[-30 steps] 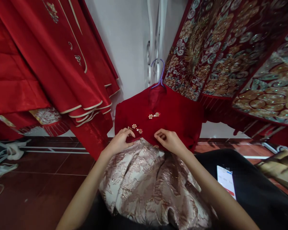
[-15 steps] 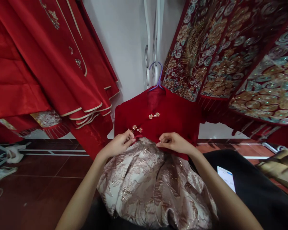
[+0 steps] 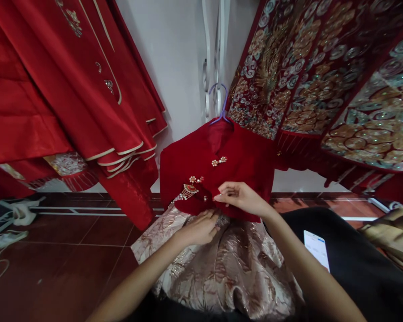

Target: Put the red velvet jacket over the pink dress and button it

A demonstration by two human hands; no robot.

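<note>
A red velvet jacket (image 3: 245, 147) with flower-shaped fastenings (image 3: 219, 161) hangs on a purple hanger (image 3: 222, 107). Its lower part lies over a pale pink and gold brocade garment (image 3: 221, 273). My right hand (image 3: 240, 197) is closed in a pinch at the jacket's front, right of a small bead button (image 3: 205, 198). Below it, my left hand (image 3: 203, 227) stretches its fingers rightward along the hem, thumb apart, over the brocade; its fingertips are partly hidden. A fan-shaped beaded ornament (image 3: 190, 191) with tassels shows on the jacket's left front.
Red gowns with pale piping (image 3: 127, 120) hang at the left, a sequined red garment (image 3: 302, 89) at the right. A lit phone (image 3: 316, 249) rests on a black surface (image 3: 359, 255). White rack bars (image 3: 97, 212) and cables (image 3: 0, 264) lie low at the left.
My left hand has let go of the jacket's left front edge and moved right and down to the hem's middle. The fan ornament has come into view. My right hand has barely moved.
</note>
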